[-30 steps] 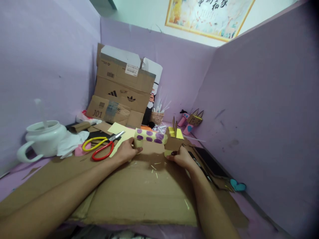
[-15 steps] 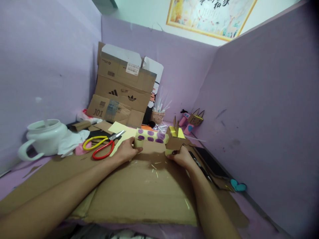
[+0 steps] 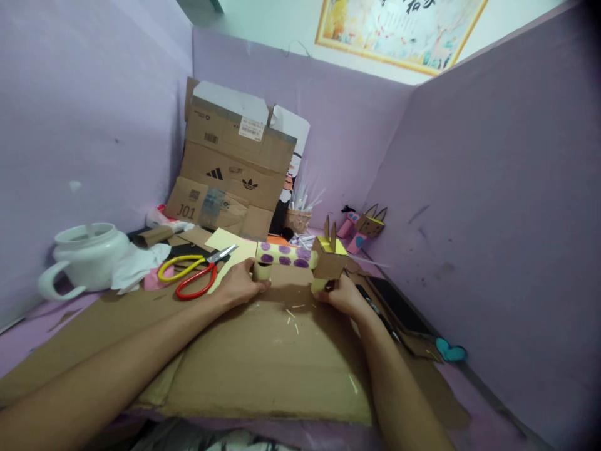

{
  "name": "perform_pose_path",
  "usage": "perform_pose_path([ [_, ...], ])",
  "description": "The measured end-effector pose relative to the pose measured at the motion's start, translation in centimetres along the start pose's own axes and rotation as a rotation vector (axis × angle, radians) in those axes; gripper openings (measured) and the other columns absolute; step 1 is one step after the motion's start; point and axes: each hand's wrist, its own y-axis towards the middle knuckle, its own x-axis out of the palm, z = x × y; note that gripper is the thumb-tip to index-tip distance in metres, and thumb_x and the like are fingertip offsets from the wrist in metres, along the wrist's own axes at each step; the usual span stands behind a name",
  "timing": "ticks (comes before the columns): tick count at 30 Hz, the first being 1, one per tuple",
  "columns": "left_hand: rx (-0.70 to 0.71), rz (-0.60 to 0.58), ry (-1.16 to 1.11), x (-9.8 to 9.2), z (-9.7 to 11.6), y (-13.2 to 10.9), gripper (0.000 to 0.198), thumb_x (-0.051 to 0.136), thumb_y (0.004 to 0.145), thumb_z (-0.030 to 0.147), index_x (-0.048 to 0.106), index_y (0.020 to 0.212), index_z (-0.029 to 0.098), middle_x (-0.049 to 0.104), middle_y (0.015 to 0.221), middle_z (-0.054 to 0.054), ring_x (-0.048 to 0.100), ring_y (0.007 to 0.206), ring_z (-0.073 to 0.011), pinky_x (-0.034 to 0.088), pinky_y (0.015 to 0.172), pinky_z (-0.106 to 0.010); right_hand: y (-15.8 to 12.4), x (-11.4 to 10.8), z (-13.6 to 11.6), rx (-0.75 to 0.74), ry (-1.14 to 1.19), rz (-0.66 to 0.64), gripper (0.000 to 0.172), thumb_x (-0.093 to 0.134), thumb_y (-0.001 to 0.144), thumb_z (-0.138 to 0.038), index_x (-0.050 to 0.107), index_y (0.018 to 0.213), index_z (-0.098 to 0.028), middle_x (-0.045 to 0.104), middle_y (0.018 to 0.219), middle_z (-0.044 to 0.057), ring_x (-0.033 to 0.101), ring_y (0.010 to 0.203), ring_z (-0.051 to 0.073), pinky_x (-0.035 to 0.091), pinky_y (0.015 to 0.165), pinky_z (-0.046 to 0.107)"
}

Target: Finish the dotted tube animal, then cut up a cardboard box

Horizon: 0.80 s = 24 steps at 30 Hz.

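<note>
A handmade cardboard animal point(image 3: 293, 260) stands on a large flat cardboard sheet point(image 3: 263, 369). Its yellow tube body point(image 3: 283, 255) carries purple spots, and its brown box head point(image 3: 330, 260) has a yellow top and two pointed ears. My left hand point(image 3: 239, 285) is closed round the tube's left end and the short leg under it. My right hand point(image 3: 345, 295) grips the underside of the head end, fingers curled on a front leg. Both forearms reach in from the bottom of the view.
Yellow-and-red scissors point(image 3: 190, 275) lie left of the animal on yellow paper. A white kettle point(image 3: 84, 257) sits far left with crumpled tissue. Flattened shipping boxes point(image 3: 230, 175) lean on the back wall. A small basket point(image 3: 297, 220), two small cardboard figures point(image 3: 361, 227), a dark phone point(image 3: 394, 300) and a blue heart point(image 3: 451, 351) lie right.
The box head of the animal has tipped up slightly and moved closer against the tube body. Both hands have stayed at the same ends.
</note>
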Motion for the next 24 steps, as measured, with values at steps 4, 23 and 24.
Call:
perform_pose_path([
  [4,0.009,0.003,-0.009,0.0,-0.1,0.0,0.042,0.065,0.06,0.039,0.059,0.097,0.019,0.066,0.09,-0.005,0.061,0.079,-0.0227,0.045,0.067,-0.029,0.0,0.0,0.0,-0.003,0.019,-0.018,0.043,0.069,0.047,-0.013,0.056,0.087,-0.019,0.061,0.076,0.001,0.058,0.072,0.019,0.046,0.064,0.029],
  [23,-0.059,-0.051,-0.028,-2.2,0.9,-0.5,0.063,0.047,0.05,0.006,0.051,0.112,0.015,0.057,0.11,-0.011,0.058,0.094,-0.0249,0.046,0.067,-0.027,-0.1,-1.8,1.4,0.131,-0.014,-0.006,0.036,0.047,0.044,0.0,0.058,0.071,-0.02,0.064,0.075,0.001,0.06,0.078,0.02,0.046,0.07,0.029],
  [24,-0.071,-0.036,-0.023,-2.4,0.9,-0.4,0.065,0.045,0.049,0.006,0.05,0.113,0.014,0.056,0.112,-0.012,0.056,0.098,-0.0258,0.046,0.068,-0.027,0.0,-1.9,1.5,0.144,-0.022,0.009,0.034,0.047,0.044,0.0,0.058,0.07,-0.02,0.064,0.074,0.001,0.06,0.077,0.02,0.046,0.07,0.029],
])
